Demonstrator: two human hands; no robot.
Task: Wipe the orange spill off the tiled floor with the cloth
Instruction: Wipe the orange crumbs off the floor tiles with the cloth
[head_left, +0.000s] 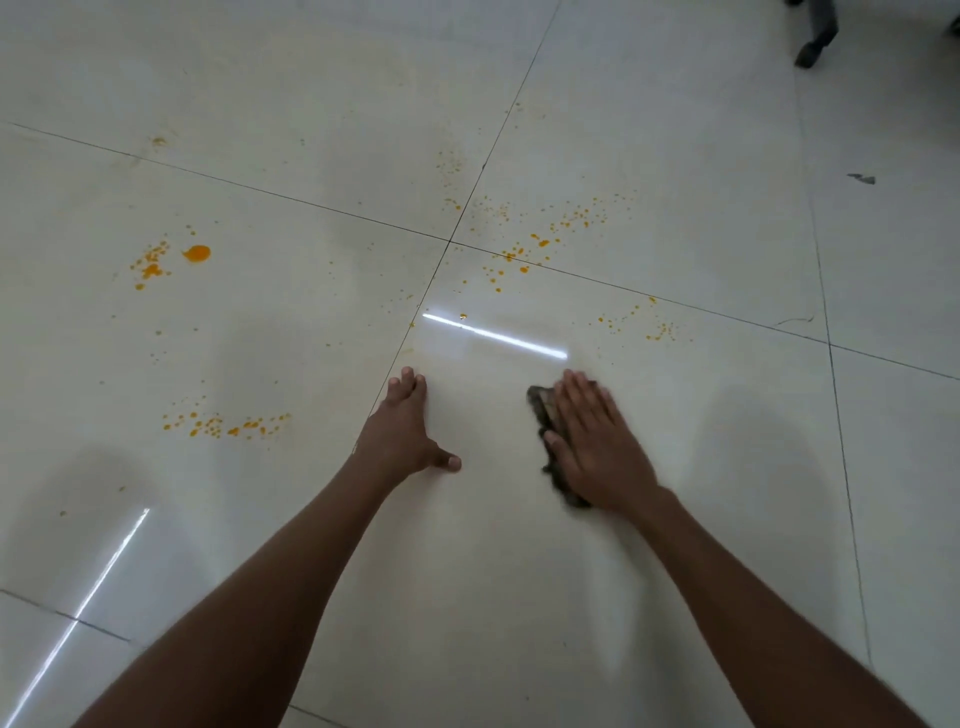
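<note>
Right hand grip flat, pressing cloth; left hand released; orange spill ahead.

I've got the left hand flat on the floor, the right hand beside it, pressing on the cloth. Spill drops lie ahead and left.

Two bare forearms, sleeveless, no rings or watch.

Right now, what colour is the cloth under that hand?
Dark brownish-grey cloth, seen in the head view.
</note>
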